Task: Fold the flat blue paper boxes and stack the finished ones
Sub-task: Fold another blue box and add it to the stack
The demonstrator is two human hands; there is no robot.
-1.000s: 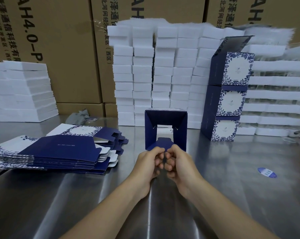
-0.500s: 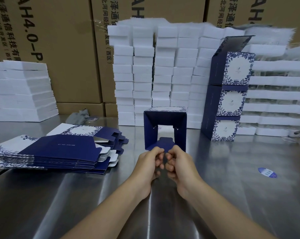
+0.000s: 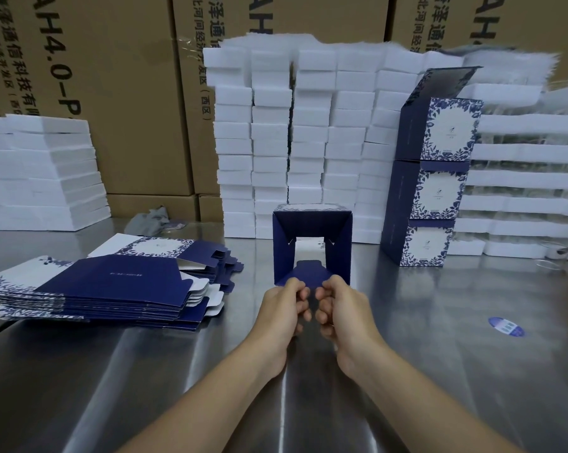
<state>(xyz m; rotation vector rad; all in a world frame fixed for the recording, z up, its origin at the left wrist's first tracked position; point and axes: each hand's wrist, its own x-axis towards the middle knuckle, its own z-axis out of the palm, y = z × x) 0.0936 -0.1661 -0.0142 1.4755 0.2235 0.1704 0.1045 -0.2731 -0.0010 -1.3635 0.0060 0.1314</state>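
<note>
A half-formed blue paper box point(image 3: 312, 223) stands open-ended on the steel table, its near opening facing me. My left hand point(image 3: 284, 307) and my right hand point(image 3: 339, 308) sit side by side at its lower near edge, fingers curled, pinching the bottom flap point(image 3: 310, 274) between them. A pile of flat blue box blanks point(image 3: 112, 282) lies to the left. Three finished boxes point(image 3: 434, 188) form a stack at the right, the top one with its lid up.
The steel table point(image 3: 439, 354) carries a blue oval sticker point(image 3: 506, 325) at right. White foam blocks point(image 3: 308, 132) are stacked behind the box, more point(image 3: 40, 171) at far left and right. Brown cartons point(image 3: 119, 76) wall the back. A grey rag point(image 3: 151, 219) lies near them.
Both hands stay at the box's near bottom edge. The bottom flap has tilted up a little further into the opening. The box itself has hardly moved.
</note>
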